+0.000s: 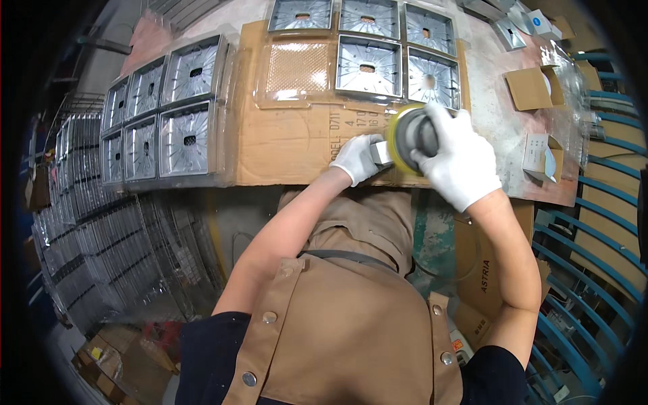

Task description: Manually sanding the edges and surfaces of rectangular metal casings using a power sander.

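Note:
My right hand [457, 156], in a white glove, grips a round sander [410, 137] with a yellow pad, tilted on its side above the near edge of the bench. My left hand [358, 158], also gloved in white, holds a small grey metal piece [381, 152] against the yellow pad. Both hands hover over a flattened brown cardboard sheet [290, 145] that covers the bench. Just behind the sander lies a square shiny metal reflector [432, 77] with a ribbed face.
Several square metal reflectors [165, 115] lie in rows at the left and at the back [368, 64]. A clear plastic tray [297, 67] rests on the cardboard. Small open cardboard boxes [536, 88] stand at the right. Stacked wire racks [88, 223] fill the left; blue bars [594, 223] run at the right.

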The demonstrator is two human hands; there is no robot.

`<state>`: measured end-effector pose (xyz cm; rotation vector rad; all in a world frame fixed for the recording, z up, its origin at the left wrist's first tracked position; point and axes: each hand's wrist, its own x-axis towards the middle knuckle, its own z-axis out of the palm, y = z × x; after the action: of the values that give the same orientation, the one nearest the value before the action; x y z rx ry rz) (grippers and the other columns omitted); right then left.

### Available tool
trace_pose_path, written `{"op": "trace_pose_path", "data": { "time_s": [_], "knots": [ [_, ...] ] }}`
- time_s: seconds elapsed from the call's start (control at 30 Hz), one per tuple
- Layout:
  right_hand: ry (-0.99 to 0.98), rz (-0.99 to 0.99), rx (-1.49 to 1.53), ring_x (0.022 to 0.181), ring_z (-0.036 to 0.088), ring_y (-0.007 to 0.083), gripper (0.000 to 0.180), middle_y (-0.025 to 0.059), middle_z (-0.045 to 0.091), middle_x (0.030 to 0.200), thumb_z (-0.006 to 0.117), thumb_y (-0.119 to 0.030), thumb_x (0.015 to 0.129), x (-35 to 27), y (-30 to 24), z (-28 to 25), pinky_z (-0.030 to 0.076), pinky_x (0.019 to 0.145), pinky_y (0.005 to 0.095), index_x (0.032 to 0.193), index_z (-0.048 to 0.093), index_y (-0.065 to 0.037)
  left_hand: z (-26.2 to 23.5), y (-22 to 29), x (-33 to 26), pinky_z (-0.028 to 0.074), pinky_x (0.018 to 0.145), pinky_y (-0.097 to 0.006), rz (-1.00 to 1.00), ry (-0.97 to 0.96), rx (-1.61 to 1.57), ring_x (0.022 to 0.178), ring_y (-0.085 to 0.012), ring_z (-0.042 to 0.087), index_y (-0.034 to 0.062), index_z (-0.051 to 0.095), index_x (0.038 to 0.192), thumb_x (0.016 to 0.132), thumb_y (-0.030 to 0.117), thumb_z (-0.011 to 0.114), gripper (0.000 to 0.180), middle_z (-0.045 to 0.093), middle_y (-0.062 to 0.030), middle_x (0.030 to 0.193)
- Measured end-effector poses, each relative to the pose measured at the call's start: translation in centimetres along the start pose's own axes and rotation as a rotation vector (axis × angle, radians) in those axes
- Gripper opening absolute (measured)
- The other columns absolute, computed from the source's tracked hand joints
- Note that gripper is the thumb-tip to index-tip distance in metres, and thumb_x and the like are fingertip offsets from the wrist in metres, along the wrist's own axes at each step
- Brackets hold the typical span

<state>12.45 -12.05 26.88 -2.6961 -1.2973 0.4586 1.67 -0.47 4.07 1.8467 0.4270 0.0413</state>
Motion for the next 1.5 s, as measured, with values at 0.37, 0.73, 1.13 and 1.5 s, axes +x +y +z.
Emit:
{"op": "trace_pose_path", "data": {
  "time_s": [0.37, 0.73, 1.13, 1.5],
  "knots": [
    [0.321, 0.51, 0.213, 0.115, 0.065, 0.0391, 0.078, 0.0222, 0.067, 0.121, 0.086, -0.03, 0.071, -1.4, 13.3, 3.7, 0.052, 0.099, 0.0441, 0.138, 0.052, -0.008, 2.1, -6.0, 2.0, 0.052, 0.098, -0.055, -0.603, -0.155, -1.588, 0.112, -0.0311, 0.064, 0.0097, 0.062, 0.114, 0.104, 0.024, 0.044, 0.025, 0.067, -0.012, 0.12],
    [0.248, 0.692, 0.123, 0.11, 0.066, 0.0421, 0.076, 0.019, 0.058, 0.128, 0.079, -0.042, 0.078, -2.9, 16.1, 10.6, 0.053, 0.095, 0.0489, 0.144, 0.046, -0.022, -2.0, 6.3, -2.4, 0.054, 0.089, -0.031, 0.006, 0.145, 0.02, 0.095, -0.0156, 0.065, 0.002, 0.062, 0.113, 0.068, 0.018, 0.096, 0.059, 0.069, -0.007, 0.101],
    [0.285, 0.739, 0.135, 0.11, 0.066, 0.0413, 0.077, 0.0182, 0.056, 0.131, 0.078, -0.041, 0.08, -2.7, 16.9, 11.2, 0.054, 0.094, 0.048, 0.147, 0.046, -0.02, -0.6, 14.2, 0.8, 0.054, 0.086, -0.046, 0.052, -0.122, 0.639, 0.097, -0.0384, 0.067, 0.0081, 0.062, 0.116, 0.077, 0.028, 0.085, 0.05, 0.07, -0.0168, 0.101],
    [0.351, 0.724, 0.059, 0.105, 0.069, 0.0394, 0.073, 0.0146, 0.06, 0.127, 0.075, -0.047, 0.082, -2.8, 18.0, 12.5, 0.055, 0.089, 0.0487, 0.144, 0.048, -0.021, -2.5, -3.6, -1.9, 0.061, 0.078, -0.041, 0.045, 0.0, -0.073, 0.095, -0.0297, 0.071, 0.0061, 0.061, 0.108, 0.1, 0.016, 0.053, 0.015, 0.069, -0.0129, 0.107]
  ]
}}
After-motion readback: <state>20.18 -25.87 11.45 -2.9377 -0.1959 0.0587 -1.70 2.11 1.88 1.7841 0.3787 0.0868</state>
